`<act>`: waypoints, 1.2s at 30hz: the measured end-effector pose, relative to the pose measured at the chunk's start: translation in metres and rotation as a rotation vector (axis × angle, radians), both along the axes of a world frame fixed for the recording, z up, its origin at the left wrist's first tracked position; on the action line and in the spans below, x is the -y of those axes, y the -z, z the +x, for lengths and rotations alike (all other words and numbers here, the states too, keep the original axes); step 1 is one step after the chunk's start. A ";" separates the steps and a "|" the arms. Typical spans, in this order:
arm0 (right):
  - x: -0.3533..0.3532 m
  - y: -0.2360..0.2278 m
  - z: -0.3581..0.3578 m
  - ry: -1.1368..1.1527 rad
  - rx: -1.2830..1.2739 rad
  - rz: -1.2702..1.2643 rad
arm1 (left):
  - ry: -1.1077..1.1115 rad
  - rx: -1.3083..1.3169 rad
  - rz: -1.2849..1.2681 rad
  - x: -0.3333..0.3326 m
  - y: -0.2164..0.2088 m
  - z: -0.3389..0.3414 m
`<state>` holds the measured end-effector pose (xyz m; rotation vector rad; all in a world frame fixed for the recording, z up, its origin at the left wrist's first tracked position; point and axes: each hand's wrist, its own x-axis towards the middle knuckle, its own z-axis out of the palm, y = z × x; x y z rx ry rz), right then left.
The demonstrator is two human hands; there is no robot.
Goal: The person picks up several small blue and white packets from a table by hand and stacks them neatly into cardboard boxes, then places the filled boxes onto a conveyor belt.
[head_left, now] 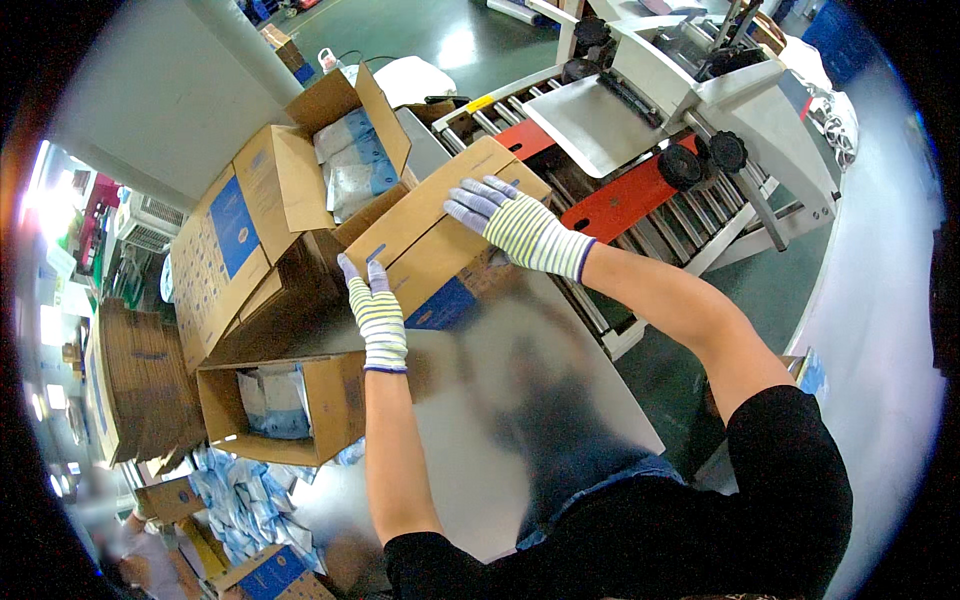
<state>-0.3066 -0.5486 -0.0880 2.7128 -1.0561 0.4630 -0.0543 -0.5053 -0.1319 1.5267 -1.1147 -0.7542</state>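
A closed cardboard box (pixel 425 215) lies at the middle, its far end at the roller conveyor's entry. My right hand (pixel 525 228), in a striped knit glove with grey fingers, rests flat on the box's top, fingers stretched out. My left hand (pixel 376 318), gloved alike, touches the box's near left end with its visible fingers extended and apart. Just left of this box stands an open carton (pixel 290 190) filled with blue-and-white packets (pixel 355 160). Below it, an open carton (pixel 340 400) lies with its opening facing me and similar packets inside.
A sealing machine (pixel 700 110) with red side guides (pixel 625 190) and black knobs stands over the roller conveyor (pixel 700 205) at the right. Flattened cartons (pixel 145 380) are stacked left. Loose packets (pixel 250 500) cover the metal table's (pixel 480 400) lower left, near another person (pixel 150 555).
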 end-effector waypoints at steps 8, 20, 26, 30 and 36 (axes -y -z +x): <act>0.020 0.002 -0.006 0.001 -0.016 0.025 | -0.057 0.073 -0.003 0.032 0.013 -0.002; 0.027 -0.011 -0.064 0.196 -0.125 0.096 | -0.038 0.198 -0.148 0.060 -0.001 -0.107; -0.005 -0.010 -0.015 0.183 0.006 0.188 | -0.103 0.369 -0.137 0.087 -0.007 -0.148; -0.050 0.000 -0.052 0.110 0.243 0.220 | -0.160 0.780 -0.542 0.086 -0.044 -0.138; -0.164 0.055 -0.074 0.103 0.459 0.573 | -0.005 1.062 0.139 0.127 -0.045 -0.097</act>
